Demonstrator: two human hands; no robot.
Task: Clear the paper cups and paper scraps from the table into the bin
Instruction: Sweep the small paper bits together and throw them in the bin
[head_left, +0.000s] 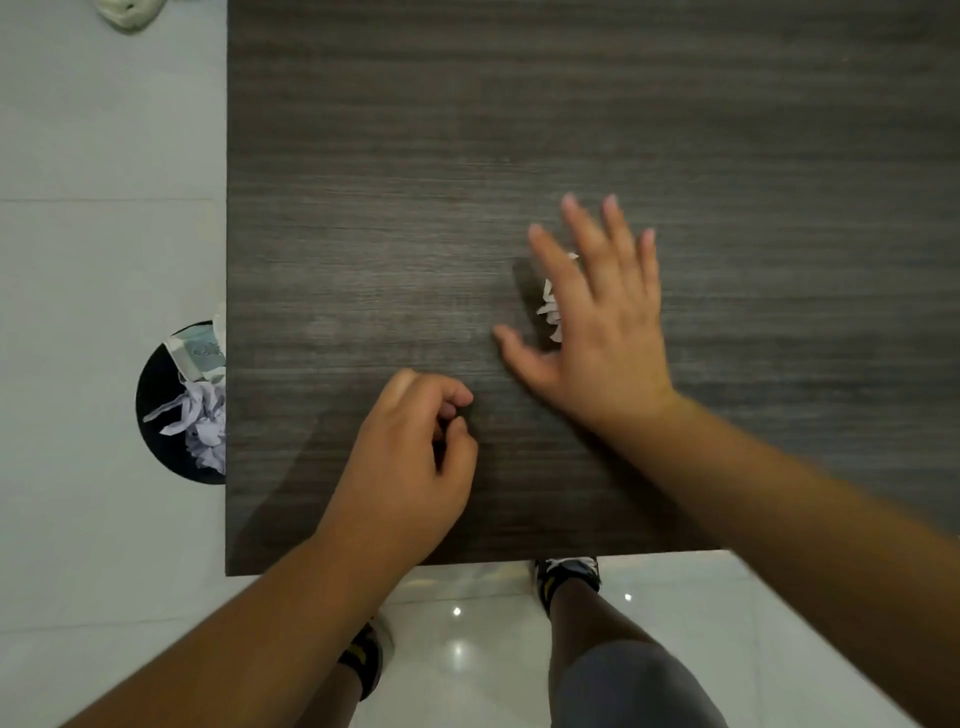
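White paper scraps (550, 306) lie on the dark wooden table (415, 182), mostly hidden under my right hand (597, 317). That hand is spread flat, fingers apart, just over the scraps. My left hand (415, 457) rests near the table's front edge with its fingers curled in; I see nothing held in it. The black round bin (166, 405) stands on the floor at the table's left edge. It holds crumpled white paper (200, 421) and a paper cup (200, 353).
The table's left edge runs down beside the bin and its front edge is just ahead of my feet (566, 571). A pale rounded object (130, 13) lies on the tiled floor at the top left.
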